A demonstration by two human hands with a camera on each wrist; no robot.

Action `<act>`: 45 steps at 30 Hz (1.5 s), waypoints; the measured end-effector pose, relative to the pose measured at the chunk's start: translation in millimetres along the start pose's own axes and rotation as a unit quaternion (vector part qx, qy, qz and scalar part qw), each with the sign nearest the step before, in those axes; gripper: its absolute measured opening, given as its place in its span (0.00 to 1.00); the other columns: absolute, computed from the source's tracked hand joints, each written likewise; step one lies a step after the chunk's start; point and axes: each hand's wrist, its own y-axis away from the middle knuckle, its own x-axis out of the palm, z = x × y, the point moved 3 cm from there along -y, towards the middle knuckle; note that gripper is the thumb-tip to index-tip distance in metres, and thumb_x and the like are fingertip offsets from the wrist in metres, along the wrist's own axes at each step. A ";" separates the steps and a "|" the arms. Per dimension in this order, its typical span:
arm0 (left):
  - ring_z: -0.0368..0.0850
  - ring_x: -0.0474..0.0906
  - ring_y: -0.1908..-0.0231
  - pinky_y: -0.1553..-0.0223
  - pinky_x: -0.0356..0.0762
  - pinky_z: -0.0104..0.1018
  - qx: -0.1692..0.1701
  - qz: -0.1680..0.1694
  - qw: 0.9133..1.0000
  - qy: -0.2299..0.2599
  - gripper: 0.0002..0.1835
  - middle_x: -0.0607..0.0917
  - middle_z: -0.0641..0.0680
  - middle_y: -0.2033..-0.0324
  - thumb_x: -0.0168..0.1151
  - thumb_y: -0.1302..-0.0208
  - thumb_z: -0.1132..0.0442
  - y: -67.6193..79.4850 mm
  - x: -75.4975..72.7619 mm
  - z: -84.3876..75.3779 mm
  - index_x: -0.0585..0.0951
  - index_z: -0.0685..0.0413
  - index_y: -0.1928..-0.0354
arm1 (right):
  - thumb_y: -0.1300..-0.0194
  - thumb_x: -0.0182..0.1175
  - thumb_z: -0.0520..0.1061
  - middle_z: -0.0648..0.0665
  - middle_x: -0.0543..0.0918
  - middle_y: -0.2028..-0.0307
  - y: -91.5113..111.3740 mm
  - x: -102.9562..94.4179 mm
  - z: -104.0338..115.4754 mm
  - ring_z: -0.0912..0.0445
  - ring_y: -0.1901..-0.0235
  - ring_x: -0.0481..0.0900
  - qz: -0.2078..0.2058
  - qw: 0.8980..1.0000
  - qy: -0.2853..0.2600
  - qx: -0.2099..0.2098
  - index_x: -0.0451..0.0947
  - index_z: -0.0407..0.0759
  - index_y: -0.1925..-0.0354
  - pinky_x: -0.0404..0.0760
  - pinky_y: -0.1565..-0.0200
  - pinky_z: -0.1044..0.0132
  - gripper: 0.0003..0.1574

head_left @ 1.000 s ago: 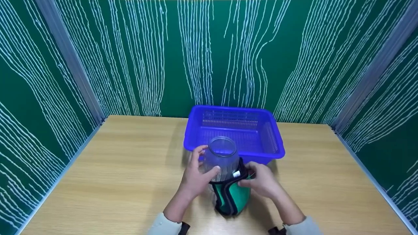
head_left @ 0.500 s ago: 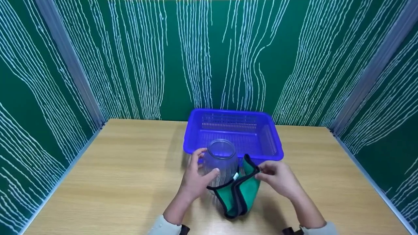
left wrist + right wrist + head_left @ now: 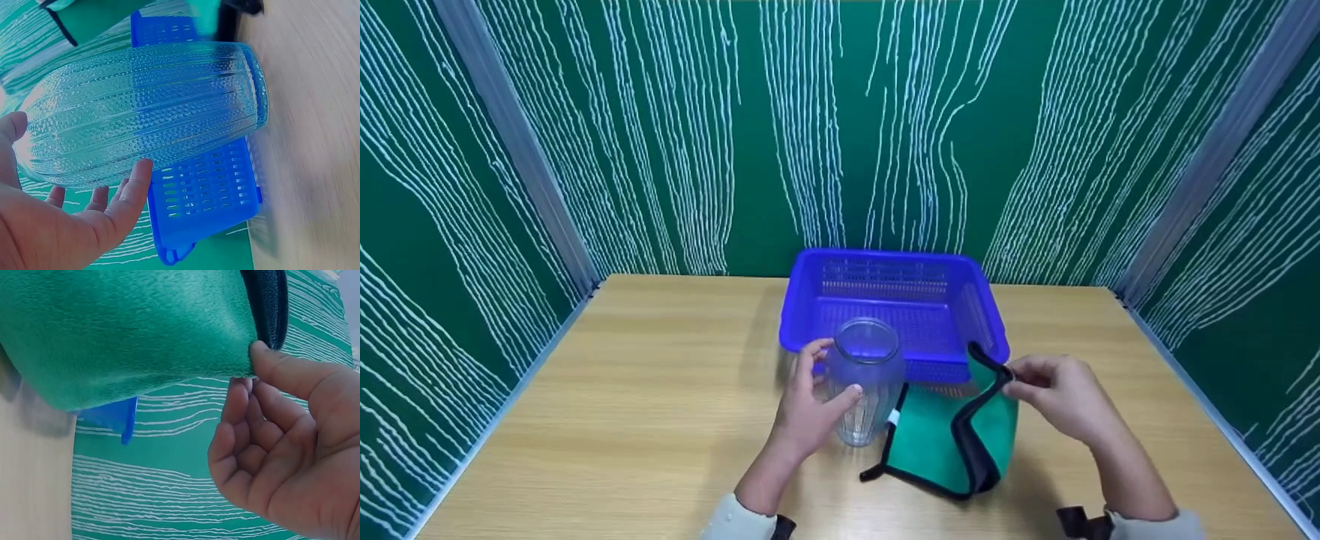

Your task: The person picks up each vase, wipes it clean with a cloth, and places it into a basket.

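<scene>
A clear ribbed glass vase [image 3: 864, 390] stands upright on the table in front of the basket. My left hand [image 3: 810, 401] holds it from the left, thumb on the near side and fingers around the far side. In the left wrist view the vase [image 3: 146, 112] shows a dotted, ribbed surface. My right hand [image 3: 1057, 394] pinches the black-edged corner of a green cloth [image 3: 934, 439], which hangs folded to the right of the vase. In the right wrist view, thumb and fingers grip the cloth [image 3: 129, 332] at its corner. A white tag [image 3: 894, 417] shows on its left edge.
A blue-purple plastic basket [image 3: 799, 300] with slotted walls stands behind the vase, near the back of the wooden table [image 3: 682, 360]. Green walls [image 3: 780, 150] with white wavy lines enclose the back and sides.
My right hand has moved right, pulling the cloth away from the front of the vase and spreading it wider. My left hand has stayed on the vase.
</scene>
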 end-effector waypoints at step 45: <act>0.50 0.58 0.40 0.44 0.59 0.57 -0.065 0.011 0.997 -0.028 0.58 0.60 0.48 0.40 0.74 0.80 0.39 -3.2 14.7 11.5 0.46 0.17 0.44 | 0.51 0.62 0.52 0.54 0.75 0.65 -40.5 63.9 0.8 0.57 0.63 0.69 -0.175 0.967 0.100 -0.156 0.78 0.54 0.65 0.72 0.62 0.60 0.12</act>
